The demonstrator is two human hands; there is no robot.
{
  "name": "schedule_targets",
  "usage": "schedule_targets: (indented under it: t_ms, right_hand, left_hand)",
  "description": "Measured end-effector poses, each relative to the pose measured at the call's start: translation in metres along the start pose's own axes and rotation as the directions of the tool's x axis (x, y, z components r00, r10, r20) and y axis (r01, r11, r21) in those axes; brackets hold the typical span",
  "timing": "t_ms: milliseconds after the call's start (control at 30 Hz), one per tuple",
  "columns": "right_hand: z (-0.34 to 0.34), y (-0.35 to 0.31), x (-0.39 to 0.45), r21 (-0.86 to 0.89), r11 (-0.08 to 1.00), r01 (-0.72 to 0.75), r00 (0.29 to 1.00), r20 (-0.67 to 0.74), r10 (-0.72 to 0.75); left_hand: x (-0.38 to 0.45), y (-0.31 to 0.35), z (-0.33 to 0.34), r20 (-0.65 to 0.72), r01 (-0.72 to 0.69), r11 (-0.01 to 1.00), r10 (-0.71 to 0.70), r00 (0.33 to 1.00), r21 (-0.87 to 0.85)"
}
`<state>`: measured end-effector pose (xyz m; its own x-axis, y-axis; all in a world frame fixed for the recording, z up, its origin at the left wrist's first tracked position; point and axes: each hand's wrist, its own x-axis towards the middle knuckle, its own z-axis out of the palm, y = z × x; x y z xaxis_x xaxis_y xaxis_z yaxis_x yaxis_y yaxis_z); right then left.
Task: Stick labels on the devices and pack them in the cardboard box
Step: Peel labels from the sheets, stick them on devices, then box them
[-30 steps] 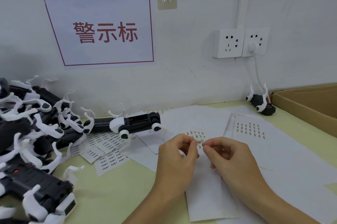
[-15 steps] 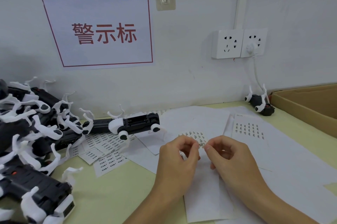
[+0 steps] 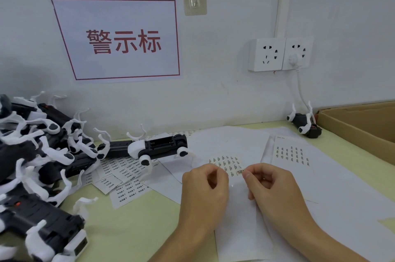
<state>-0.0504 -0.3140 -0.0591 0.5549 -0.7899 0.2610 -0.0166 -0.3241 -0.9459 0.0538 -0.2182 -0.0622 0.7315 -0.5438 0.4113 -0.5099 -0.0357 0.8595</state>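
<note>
At the centre of the frame, the left hand (image 3: 204,185) is pinching the label sheet (image 3: 227,163) while the right hand (image 3: 270,185) is peeling one label (image 3: 239,172), its grip clamped on it. Next, it likely needs carrying to the device (image 3: 159,147) lying centre left; the cardboard box (image 3: 361,125) is waiting at right. Since earlier, the hands have barely shifted.

Devices (image 3: 38,155) piled left, cardboard box (image 3: 361,125) right (label sheets (image 3: 226,164) between).
</note>
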Motion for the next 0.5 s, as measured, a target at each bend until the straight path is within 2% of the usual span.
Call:
schedule_targets:
  t_ms: [67, 133, 200, 333, 500]
  right_hand:
    - [0.0, 0.001, 0.0, -0.003, 1.0, -0.014, 1.0, 0.013, 0.014]
    - [0.0, 0.001, 0.001, -0.021, 1.0, -0.016, 1.0, 0.022, 0.016]
    - [0.001, 0.002, 0.002, -0.04, 0.999, -0.01, 0.999, 0.032, 0.012]
    - [0.003, 0.005, 0.002, -0.05, 0.999, -0.013, 0.999, 0.043, 0.015]
    - [0.004, 0.007, 0.004, -0.068, 0.998, -0.004, 0.999, 0.05, 0.007]
  left_hand:
    - [-0.001, 0.006, -0.003, -0.062, -0.065, 0.995, 0.07, 0.996, 0.08]
    - [0.001, 0.013, -0.006, -0.03, -0.13, 0.941, 0.146, 0.989, 0.313]
    - [0.005, 0.022, -0.01, 0.033, -0.179, 0.806, 0.195, 0.98, 0.565]
    - [0.024, 0.015, -0.028, 0.034, -0.208, 0.577, 0.297, 0.954, 0.789]
    - [0.045, -0.018, -0.064, -0.023, -0.015, 0.311, 0.12, 0.993, 0.95]
